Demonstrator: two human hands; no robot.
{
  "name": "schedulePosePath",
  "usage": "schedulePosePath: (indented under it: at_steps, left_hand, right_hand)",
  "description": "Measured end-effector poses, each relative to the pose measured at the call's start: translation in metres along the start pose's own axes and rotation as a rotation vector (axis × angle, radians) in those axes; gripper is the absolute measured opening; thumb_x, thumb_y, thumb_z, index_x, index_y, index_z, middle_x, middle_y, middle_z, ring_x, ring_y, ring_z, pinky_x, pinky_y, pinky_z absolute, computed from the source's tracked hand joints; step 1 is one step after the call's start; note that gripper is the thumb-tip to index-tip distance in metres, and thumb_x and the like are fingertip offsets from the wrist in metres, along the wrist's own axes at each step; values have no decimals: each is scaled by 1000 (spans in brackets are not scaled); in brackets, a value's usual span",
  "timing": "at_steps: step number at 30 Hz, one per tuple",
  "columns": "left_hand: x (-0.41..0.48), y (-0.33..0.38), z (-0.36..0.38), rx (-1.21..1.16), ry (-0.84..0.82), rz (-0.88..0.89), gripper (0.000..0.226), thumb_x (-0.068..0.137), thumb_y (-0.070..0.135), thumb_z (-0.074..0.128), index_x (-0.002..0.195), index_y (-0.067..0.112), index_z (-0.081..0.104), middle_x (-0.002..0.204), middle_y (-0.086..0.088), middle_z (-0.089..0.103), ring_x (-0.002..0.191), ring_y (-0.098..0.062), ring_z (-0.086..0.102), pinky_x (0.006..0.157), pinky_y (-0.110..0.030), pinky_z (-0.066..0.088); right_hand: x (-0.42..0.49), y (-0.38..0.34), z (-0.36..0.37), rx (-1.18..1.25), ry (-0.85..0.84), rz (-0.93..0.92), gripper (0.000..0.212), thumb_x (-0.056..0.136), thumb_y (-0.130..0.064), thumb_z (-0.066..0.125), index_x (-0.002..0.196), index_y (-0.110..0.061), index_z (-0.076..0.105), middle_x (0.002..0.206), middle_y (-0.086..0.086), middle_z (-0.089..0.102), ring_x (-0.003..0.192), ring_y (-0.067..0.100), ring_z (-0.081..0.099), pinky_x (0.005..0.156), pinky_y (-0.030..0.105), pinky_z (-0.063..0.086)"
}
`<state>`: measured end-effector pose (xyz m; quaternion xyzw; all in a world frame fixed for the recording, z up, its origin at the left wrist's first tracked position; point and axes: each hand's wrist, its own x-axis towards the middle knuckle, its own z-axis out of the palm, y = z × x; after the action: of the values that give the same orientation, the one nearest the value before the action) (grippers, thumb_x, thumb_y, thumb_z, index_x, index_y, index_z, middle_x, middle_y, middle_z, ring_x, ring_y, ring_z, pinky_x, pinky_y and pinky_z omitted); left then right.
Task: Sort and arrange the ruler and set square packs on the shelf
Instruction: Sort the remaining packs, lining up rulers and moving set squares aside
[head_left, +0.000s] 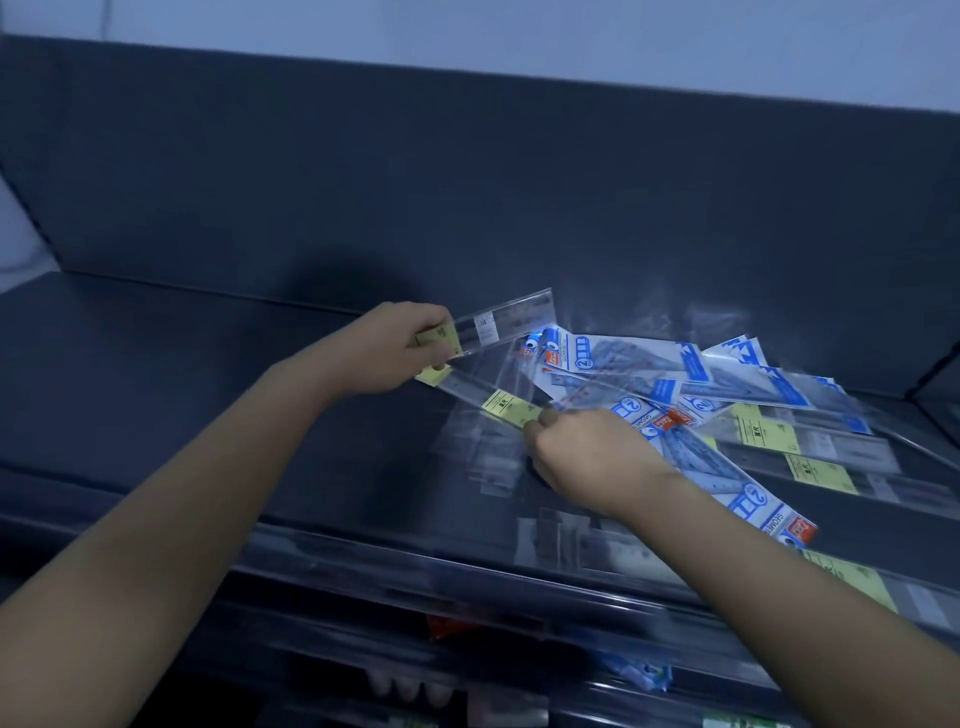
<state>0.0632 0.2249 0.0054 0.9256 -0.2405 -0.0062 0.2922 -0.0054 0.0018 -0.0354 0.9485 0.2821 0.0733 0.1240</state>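
My left hand (400, 348) grips two clear ruler packs by their yellow-label ends; the upper ruler pack (511, 322) sticks out to the right above the dark shelf (182, 364). My right hand (587, 457) pinches the yellow label of another clear ruler pack (498, 402), which lies slanted between my hands. A jumbled heap of blue-and-white set square packs (675, 374) and more yellow-label ruler packs (810, 447) covers the shelf's right half. One set square pack (727, 483) lies just right of my right wrist.
The shelf has a dark back panel (467, 182) and a clear plastic front lip (467, 566). Lower shelves below hold other goods, blurred. More ruler packs (857, 577) lie along the front right edge.
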Motion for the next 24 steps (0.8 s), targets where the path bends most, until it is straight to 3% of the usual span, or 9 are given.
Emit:
schedulePosePath:
  at_steps: [4,8,12,14,17,19,22,24]
  left_hand:
    - [0,0,1,-38,2,32,13,94,24,58,87,13,60,82,-2,67,72,-19,57,65,-36,46]
    - [12,10,7,-61,8,76,13,93,26,59,81,22,60,71,7,60,58,0,50,53,-13,38]
    - [25,27,17,-83,11,70,16,93,27,60,76,26,59,72,8,65,59,-3,54,55,-19,42]
    - [32,41,23,-88,19,100,23,92,24,60,69,27,55,62,14,60,53,-1,48,50,-14,36]
    - [44,71,33,-103,5,137,23,91,19,60,70,24,55,59,19,59,51,0,48,50,-13,35]
    - [55,95,45,-140,1,153,17,91,19,60,74,20,59,64,14,64,55,-1,51,55,-17,39]
    - [72,140,70,-173,-15,216,17,91,17,61,75,20,58,63,12,63,56,-2,51,56,-17,39]
    - [82,178,93,-155,-45,262,15,92,18,62,77,17,59,63,8,62,55,-4,49,57,-22,38]
  right_hand:
    - [-8,17,0,412,164,297,15,87,-27,50,89,-16,59,92,4,68,84,29,63,67,34,47]
    - [-18,32,-3,813,275,530,6,76,-11,62,77,-16,64,72,-5,65,57,9,58,61,24,44]
    - [-36,50,-3,1154,230,680,12,80,-1,64,79,-13,65,72,-3,62,55,6,58,60,23,48]
    - [-49,62,-2,1325,225,755,14,83,2,62,81,-11,64,70,0,60,46,1,50,53,18,44]
    - [-78,84,-3,1609,247,869,13,85,4,59,88,-7,65,70,7,58,45,9,50,49,20,42]
    - [-103,102,-2,1761,286,919,13,86,4,58,87,-7,65,70,10,58,51,14,50,51,22,43]
    - [-150,132,-1,1890,343,939,12,86,6,57,92,-3,64,61,11,55,45,16,50,42,18,40]
    - [-189,155,2,1853,375,939,13,86,8,56,93,1,64,62,12,56,43,15,51,40,18,40]
